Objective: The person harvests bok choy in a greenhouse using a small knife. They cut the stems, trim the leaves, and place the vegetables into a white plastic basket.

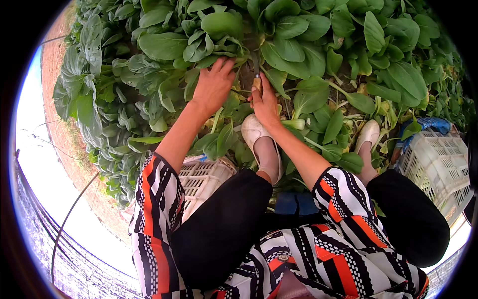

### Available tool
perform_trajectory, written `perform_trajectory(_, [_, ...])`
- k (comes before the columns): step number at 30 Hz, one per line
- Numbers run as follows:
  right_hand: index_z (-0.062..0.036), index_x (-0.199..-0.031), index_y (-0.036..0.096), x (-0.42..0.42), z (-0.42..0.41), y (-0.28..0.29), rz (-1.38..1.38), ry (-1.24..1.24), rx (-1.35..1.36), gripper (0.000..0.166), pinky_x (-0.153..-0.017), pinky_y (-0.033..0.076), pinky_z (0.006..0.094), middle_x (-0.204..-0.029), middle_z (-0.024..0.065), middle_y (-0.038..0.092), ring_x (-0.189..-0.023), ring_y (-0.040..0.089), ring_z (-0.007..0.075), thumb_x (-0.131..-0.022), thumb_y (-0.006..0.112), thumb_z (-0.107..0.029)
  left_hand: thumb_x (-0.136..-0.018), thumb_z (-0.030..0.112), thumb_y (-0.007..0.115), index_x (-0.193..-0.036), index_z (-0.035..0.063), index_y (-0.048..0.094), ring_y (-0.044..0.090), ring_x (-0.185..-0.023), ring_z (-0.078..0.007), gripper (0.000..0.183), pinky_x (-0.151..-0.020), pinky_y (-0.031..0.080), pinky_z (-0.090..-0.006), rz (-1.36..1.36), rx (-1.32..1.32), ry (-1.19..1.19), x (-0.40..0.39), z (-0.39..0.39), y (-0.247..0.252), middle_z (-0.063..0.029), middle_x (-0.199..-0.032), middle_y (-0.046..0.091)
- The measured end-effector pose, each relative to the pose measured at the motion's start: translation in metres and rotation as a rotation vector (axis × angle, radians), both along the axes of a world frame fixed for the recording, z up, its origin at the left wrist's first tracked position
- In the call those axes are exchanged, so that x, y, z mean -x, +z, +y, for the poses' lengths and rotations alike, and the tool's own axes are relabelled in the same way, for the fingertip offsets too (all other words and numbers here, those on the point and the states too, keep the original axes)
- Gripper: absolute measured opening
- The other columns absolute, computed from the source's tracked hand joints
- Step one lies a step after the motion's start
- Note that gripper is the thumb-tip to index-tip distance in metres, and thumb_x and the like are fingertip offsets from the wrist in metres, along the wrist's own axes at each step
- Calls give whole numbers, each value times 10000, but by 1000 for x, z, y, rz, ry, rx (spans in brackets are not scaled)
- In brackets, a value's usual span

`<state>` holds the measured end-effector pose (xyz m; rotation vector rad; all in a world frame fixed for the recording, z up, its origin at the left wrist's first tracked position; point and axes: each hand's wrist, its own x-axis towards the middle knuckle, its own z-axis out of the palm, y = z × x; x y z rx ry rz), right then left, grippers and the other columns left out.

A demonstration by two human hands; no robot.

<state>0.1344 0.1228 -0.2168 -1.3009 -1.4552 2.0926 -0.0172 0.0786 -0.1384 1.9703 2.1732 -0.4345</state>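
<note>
My left hand (214, 85) grips a leafy green plant (209, 46), which looks like bok choy, low down near its base. Leaves hide the fingertips there. In my right hand (266, 102) is a knife with a wooden handle (257, 83). Its metal blade (255, 61) points away from me, close to the soil just right of the gripped plant. More bok choy plants (289, 48) stand to the right of the blade. A cut-looking pale stalk (295, 123) lies beside my right wrist, among loose leaves.
A white plastic crate (205, 175) sits by my left knee, another crate (435, 160) at the far right with blue material (429, 123) at its edge. My shoes (255, 129) rest among fallen leaves. Dense plants (127, 86) fill the left; a thin hoop (69, 220) curves beyond.
</note>
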Motion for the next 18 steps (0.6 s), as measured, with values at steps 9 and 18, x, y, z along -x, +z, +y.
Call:
perform_trajectory(9, [-28,-1443,310,16,-9,-15,-24,62,-82,513,-621,483,317,-995,146,568,-732,571,196,-957,469,-67,-728,201,621,-899,58,636,397,-1203,-231,224,-763,458,-406,152,1,-21,-12,9,-1,-118,-1308,476])
perform_trajectory(18, [27,-1394,363,7,-7,-22,-9,76,-235,508,-955,431,410,-1249,275,528,-1133,538,399,-903,490,-3,-708,156,652,-903,86,722,410,-1172,-193,219,-741,493,-300,148,200,17,-9,12,-3,-15,-1215,496])
